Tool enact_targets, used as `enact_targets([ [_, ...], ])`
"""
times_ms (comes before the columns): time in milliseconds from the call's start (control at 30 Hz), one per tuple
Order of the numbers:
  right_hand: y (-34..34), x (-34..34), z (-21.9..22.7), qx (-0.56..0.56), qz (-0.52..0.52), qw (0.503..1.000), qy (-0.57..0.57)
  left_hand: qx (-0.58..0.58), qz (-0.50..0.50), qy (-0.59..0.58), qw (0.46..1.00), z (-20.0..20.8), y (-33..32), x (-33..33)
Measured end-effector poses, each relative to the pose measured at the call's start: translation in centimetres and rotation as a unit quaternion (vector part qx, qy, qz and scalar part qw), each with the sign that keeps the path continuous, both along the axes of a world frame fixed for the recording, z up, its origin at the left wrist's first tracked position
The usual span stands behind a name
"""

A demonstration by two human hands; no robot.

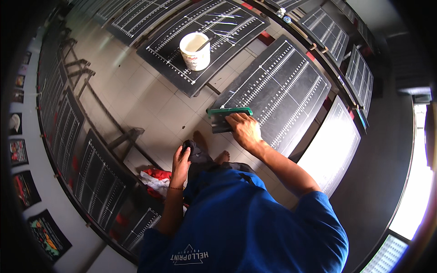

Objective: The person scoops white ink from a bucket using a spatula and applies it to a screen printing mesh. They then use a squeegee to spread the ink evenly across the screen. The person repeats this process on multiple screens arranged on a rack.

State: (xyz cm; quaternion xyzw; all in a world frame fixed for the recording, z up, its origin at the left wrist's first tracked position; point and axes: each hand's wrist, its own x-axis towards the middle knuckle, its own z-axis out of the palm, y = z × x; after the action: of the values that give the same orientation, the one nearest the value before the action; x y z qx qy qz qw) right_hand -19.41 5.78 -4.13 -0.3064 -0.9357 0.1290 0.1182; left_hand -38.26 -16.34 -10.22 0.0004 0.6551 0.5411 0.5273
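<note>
My right hand grips a squeegee with a long green edge and a dark body. It is over the near left corner of a black board with white ruler marks; whether the squeegee touches the board I cannot tell. Down by my leg, my left hand has its fingers curled at a small dark thing or dark cloth against my dark shorts. What it holds is unclear. On the neighbouring black board stands a white tub with a dark stick leaning inside.
More ruled boards line a rail on the left, and others stand at the far right. A brightly lit pale board is on my right. Red and white cloth lies by my left arm. Metal supports cross above the tiled floor.
</note>
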Motion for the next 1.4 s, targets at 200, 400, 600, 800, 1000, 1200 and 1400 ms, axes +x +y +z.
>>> enact_targets([
  [200,1.5,7.2,1.1,0.011,0.11,0.993,-0.035,-0.008,0.005,0.052,0.999,0.8,-2.8,1.1],
  [400,8.5,3.5,2.1,0.019,-0.022,1.0,-0.002,0.022,0.016,0.059,0.998,-0.9,-3.4,2.1],
  [600,8.5,0.8,-0.8,0.056,-0.043,0.997,0.014,0.06,-0.059,-0.003,0.996,-1.7,-0.2,2.6],
  [800,2.1,6.4,-0.2,0.026,0.103,0.994,-0.002,0.044,0.016,-0.042,0.998,-4.5,2.7,4.0],
  [1000,-0.8,15.7,2.1,0.027,0.149,0.986,-0.076,0.086,-0.016,-0.061,0.994,-7.0,5.9,2.8],
  [1200,-1.5,23.7,4.4,-0.024,0.042,0.998,-0.05,0.132,0.003,0.044,0.99,-7.9,9.9,3.4],
  [1400,-3.7,25.6,4.2,-0.026,-0.188,0.978,0.09,0.062,-0.064,0.272,0.958,-7.7,14.5,5.1],
])
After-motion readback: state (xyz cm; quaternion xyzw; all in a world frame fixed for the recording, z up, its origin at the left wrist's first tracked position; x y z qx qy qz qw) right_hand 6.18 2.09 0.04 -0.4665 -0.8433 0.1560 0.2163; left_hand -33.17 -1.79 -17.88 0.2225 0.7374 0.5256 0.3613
